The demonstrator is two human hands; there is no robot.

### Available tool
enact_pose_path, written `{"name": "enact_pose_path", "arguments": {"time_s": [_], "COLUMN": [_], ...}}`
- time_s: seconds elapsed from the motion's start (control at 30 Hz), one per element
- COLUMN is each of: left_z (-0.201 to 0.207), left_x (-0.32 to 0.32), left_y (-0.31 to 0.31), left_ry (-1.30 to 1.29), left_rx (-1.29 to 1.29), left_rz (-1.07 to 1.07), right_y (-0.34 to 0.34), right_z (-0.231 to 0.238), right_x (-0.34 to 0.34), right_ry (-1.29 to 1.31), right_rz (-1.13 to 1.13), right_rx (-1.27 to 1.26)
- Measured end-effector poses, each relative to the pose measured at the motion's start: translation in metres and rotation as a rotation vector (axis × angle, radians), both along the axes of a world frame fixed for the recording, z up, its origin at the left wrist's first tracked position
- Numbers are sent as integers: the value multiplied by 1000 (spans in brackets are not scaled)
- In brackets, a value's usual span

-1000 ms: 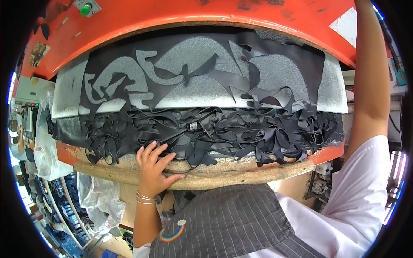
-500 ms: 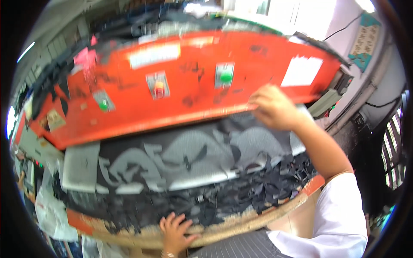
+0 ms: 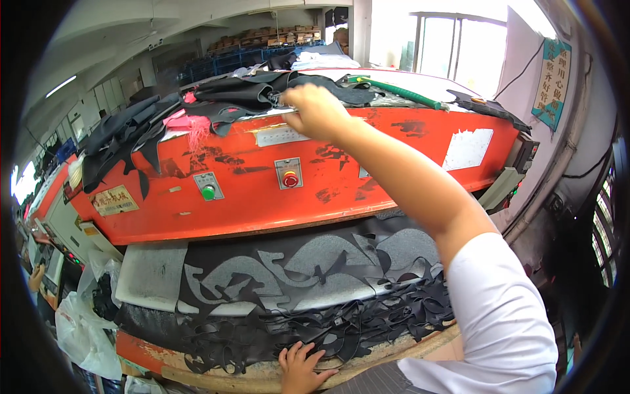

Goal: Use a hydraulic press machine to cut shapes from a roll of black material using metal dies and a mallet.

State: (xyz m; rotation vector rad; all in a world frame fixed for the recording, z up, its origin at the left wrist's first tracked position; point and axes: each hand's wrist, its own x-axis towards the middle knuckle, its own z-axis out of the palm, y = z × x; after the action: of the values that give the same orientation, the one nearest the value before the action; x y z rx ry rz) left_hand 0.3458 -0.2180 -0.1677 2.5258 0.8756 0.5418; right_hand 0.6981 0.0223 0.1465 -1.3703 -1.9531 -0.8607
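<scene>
My right hand [image 3: 318, 113] reaches over the top of a red cutting press [image 3: 354, 190], its fingers curled closed beside dark cut pieces of sheet material [image 3: 239, 95]. Something small and shiny shows at its fingertips, too unclear to name. My left hand [image 3: 303, 369] rests on the worn wooden front edge [image 3: 387, 343] with its fingers spread, touching dark scraps. Under the press lies a black sheet [image 3: 226, 244] with curved shapes cut out, baring the pale cutting board [image 3: 152, 270].
A tangle of black offcuts [image 3: 394, 315] covers the front ledge. The press front carries a green button [image 3: 209, 192] and a red button [image 3: 290, 178]. A green tube [image 3: 407, 96] and pink strips [image 3: 187, 123] lie on top. Plastic bags [image 3: 85, 335] hang at left.
My right hand has gone from the front of the red press up and left, over its top. My left hand stays on the front edge. The view has shifted upward.
</scene>
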Motion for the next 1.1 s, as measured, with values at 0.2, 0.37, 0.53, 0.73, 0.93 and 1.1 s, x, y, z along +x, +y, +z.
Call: {"name": "enact_pose_path", "arguments": {"time_s": [0.2, 0.37, 0.53, 0.73, 0.93, 1.1], "left_z": [-1, -10, -3, -41, -30, -36], "left_x": [-5, -3, 9, 3, 17, 24], "left_y": [11, 1, 6, 26, 5, -12], "left_ry": [3, -5, 125, -108, -8, 13], "left_rx": [15, 28, 34, -13, -33, -91], "left_rz": [-2, 27, 82, 148, 508, 553], "right_y": [73, 81, 45, -60, -103, -93], "right_z": [18, 16, 30, 55, 33, 62], "right_x": [-1, 1, 43, 322, 427, 438], "right_ry": [298, 398, 247, 280, -89, 29], "right_rz": [-419, -324, -153, -593, -926, -826], "right_rx": [-151, -229, 95, 471, -838, -674]}}
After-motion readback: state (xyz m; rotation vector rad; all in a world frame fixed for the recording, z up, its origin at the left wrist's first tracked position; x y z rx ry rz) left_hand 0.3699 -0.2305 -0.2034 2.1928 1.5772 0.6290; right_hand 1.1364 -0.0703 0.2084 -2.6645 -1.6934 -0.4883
